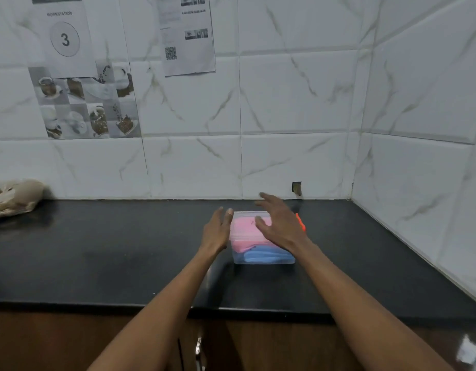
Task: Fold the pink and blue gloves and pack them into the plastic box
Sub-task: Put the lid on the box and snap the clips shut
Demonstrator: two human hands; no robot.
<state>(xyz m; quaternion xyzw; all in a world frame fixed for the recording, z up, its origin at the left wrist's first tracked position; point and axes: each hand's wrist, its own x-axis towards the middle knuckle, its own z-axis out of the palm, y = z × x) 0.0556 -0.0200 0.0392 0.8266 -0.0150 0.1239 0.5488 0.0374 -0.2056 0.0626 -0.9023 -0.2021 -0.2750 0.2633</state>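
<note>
A clear plastic box (262, 259) stands on the black counter near the middle. Inside it the folded pink gloves (243, 231) lie on top of the folded blue gloves (266, 255). My left hand (216, 231) is beside the box's left wall, fingers straight, holding nothing. My right hand (278, 223) hovers over the box's top right, fingers spread and straight, covering part of the pink gloves. Whether it touches the box or a lid I cannot tell.
The black counter (111, 250) runs to a tiled wall behind and on the right. A crumpled beige cloth (16, 196) lies at the far left. A small orange object (300, 222) shows just right of the box. Wooden cabinet fronts lie below the counter edge.
</note>
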